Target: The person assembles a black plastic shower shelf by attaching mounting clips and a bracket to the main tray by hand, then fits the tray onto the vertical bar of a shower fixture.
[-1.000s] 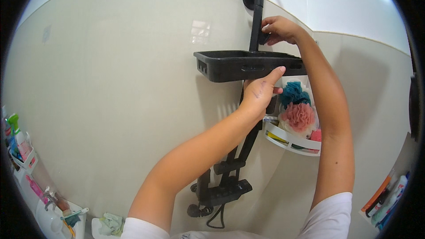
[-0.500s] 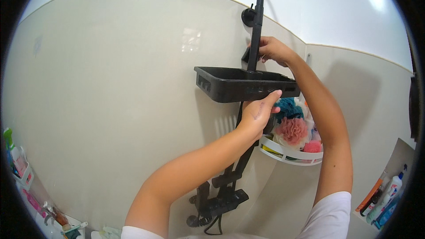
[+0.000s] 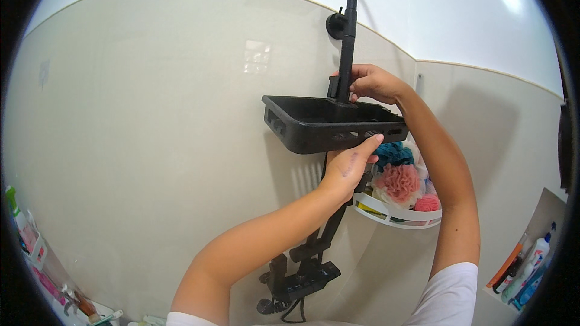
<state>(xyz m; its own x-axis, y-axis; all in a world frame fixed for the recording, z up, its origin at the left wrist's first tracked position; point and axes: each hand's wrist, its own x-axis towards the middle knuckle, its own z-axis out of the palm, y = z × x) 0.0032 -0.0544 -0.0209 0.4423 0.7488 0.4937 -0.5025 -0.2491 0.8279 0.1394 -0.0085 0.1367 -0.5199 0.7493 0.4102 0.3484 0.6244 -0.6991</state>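
A black rectangular shower shelf (image 3: 314,139) sits around a black vertical shower pipe (image 3: 346,54). My left hand (image 3: 347,172) grips the shelf from below, its thumb pressed on the front wall and its other fingers mostly hidden underneath. Just above the shelf, my right hand (image 3: 377,83) reaches behind the pipe with bent fingers. It pinches a small black block-like piece (image 3: 333,86), which stands upright against the pipe's left side. The pipe hides some of those fingertips.
A round black wall mount (image 3: 336,26) holds the pipe higher up. Below are a black shower mixer (image 3: 311,281) and its hose. A white corner shelf (image 3: 399,216) carries pink and teal bath puffs (image 3: 400,182). Bottles (image 3: 534,256) stand in a niche at right.
The small black piece has turned from tilted to upright against the pipe, and my right hand is lower, closer to the shelf. The shelf and my left hand sit slightly lower in view.
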